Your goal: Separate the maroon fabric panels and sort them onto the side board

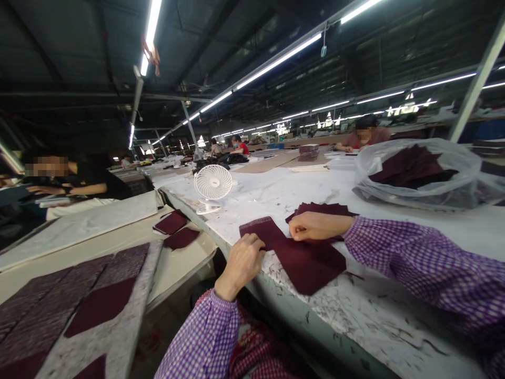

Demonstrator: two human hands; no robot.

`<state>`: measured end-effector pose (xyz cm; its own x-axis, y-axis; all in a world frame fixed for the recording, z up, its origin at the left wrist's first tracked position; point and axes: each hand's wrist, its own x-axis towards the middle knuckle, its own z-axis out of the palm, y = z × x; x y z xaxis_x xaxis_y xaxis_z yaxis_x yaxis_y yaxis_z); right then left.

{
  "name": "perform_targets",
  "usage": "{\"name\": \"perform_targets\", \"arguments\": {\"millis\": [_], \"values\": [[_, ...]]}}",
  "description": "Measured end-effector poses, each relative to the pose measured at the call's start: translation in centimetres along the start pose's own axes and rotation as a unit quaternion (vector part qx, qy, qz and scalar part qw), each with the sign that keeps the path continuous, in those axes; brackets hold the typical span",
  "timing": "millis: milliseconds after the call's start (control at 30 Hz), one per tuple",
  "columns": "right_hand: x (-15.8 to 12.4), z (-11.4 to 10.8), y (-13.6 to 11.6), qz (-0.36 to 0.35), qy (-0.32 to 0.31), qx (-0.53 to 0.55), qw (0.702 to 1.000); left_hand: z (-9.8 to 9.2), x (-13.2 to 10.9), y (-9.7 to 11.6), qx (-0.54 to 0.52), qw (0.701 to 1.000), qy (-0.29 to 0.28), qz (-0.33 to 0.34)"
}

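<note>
Grip first: left hand (242, 263) has fingers curled narrow over the left corner of the dark red cloth (310, 266), likely pinning it flat at the near edge; right hand (315, 226) is closed in a pinch on its far edge. White tabletop (276, 195) keeps all within reach. Clear plastic bag (418, 168), far right, holds more cloth, probably kept clean. Small stack (321, 209) lies just behind the right hand. Desk fan (213, 184) stands left

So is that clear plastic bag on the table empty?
No, partly filled: dark red cloth pieces show through the plastic bag, which lies slumped on the table.
</note>
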<state>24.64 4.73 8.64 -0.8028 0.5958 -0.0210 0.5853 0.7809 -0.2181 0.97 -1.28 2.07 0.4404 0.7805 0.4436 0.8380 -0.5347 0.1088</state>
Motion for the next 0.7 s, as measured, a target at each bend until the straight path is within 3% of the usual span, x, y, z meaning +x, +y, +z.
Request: {"name": "perform_targets", "arguments": {"millis": [100, 233, 333, 433, 533, 600, 700], "values": [[-0.7, -0.9, 3.9, 0.082, 0.078, -0.030, 0.993, 0.0, 0.5, 0.5, 0.078, 0.997, -0.008, 0.018], [-1.9, -0.7, 8.6, 0.263, 0.149, -0.088, 0.949, 0.5, 1.0, 0.4, 0.101, 0.995, -0.003, 0.016], [-2.4, -0.2, 10.6, 0.310, 0.170, -0.097, 0.930, 1.1, 1.5, -0.4, 0.028, 0.998, 0.020, -0.059], [-2.7, -0.3, 10.9, 0.330, 0.191, -0.108, 0.918, 1.4, 2.0, -1.4, -0.078, 0.981, 0.039, -0.171], [-2.3, -0.7, 9.4, 0.310, 0.220, -0.114, 0.918, 1.5, 2.4, -2.1, -0.154, 0.961, 0.054, -0.224], [-1.6, -0.7, 7.4, 0.229, 0.224, -0.096, 0.942, 1.6, 2.4, -2.4, -0.186, 0.952, 0.060, -0.235], [0.3, 0.2, 4.0, 0.092, 0.180, -0.033, 0.979, 1.7, 2.4, -2.4, -0.204, 0.948, 0.062, -0.235]]}}
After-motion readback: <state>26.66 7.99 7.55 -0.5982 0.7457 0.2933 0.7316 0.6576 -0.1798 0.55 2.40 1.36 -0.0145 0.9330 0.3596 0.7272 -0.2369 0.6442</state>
